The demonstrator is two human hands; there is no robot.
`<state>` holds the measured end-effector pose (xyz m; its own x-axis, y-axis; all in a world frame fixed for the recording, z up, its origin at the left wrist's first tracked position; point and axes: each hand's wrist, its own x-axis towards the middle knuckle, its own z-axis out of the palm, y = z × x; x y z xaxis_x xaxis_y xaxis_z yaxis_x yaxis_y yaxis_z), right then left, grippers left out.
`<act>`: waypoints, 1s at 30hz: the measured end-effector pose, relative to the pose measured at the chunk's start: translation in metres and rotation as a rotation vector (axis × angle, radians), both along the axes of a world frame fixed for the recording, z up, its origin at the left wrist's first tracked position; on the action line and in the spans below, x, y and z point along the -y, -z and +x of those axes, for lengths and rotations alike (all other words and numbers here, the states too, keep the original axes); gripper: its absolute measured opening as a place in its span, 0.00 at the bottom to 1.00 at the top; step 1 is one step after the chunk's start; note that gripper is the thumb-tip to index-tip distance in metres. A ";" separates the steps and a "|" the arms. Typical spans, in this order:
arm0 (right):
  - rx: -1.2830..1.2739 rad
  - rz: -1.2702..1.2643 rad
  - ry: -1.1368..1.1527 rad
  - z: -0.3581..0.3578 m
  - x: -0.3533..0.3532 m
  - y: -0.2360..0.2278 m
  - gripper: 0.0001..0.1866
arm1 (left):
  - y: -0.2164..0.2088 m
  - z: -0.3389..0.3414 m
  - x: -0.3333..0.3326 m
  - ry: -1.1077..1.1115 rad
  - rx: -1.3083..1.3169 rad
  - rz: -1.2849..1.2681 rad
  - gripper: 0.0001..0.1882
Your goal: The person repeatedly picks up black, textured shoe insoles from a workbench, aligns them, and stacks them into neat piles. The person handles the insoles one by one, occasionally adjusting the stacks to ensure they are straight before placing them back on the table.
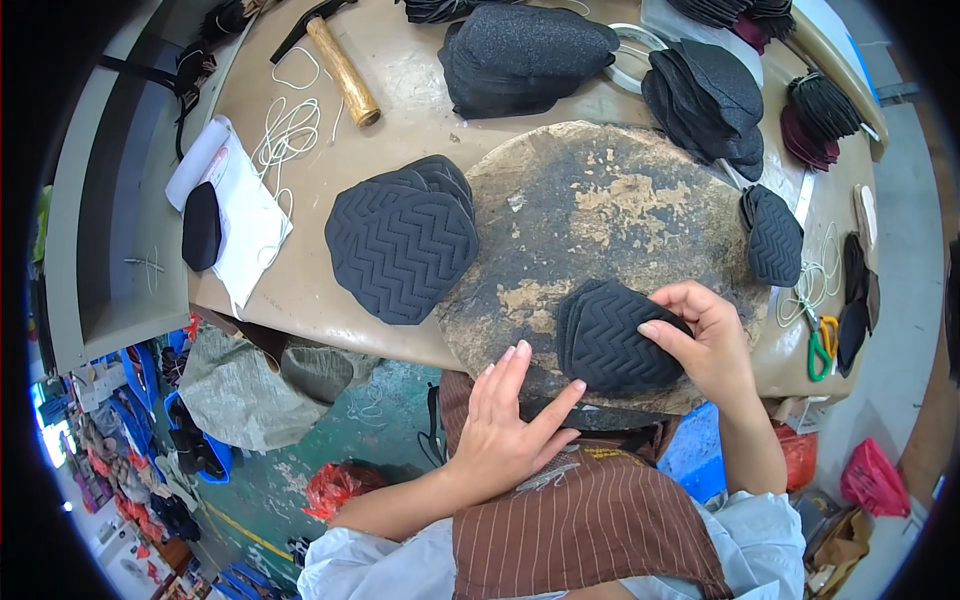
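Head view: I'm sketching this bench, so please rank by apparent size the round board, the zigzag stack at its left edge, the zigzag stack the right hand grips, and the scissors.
Largest to smallest:
1. Round board
2. Left-edge zigzag stack
3. Gripped zigzag stack, partly covered by the right hand
4. Scissors

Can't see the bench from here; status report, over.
Right hand pinching quilted black stack. Left hand open beside it. Stack on round wooden block; no obstruction visible.

Brown apron (590, 535), thin pale stripes; pale blue sleeves (750, 540); fingers (514, 368) bare.
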<state>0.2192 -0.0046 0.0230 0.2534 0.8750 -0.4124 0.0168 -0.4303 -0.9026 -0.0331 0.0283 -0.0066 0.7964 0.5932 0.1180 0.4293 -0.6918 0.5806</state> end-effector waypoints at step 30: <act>0.519 -0.058 0.000 -0.018 0.013 -0.025 0.11 | -0.022 0.045 -0.018 0.186 -0.264 0.057 0.42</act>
<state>0.2008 -0.0177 0.0476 0.4375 0.8545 -0.2800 0.4555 -0.4790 -0.7504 0.0122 0.0459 0.0149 0.8981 0.4328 -0.0782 0.4228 -0.8009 0.4240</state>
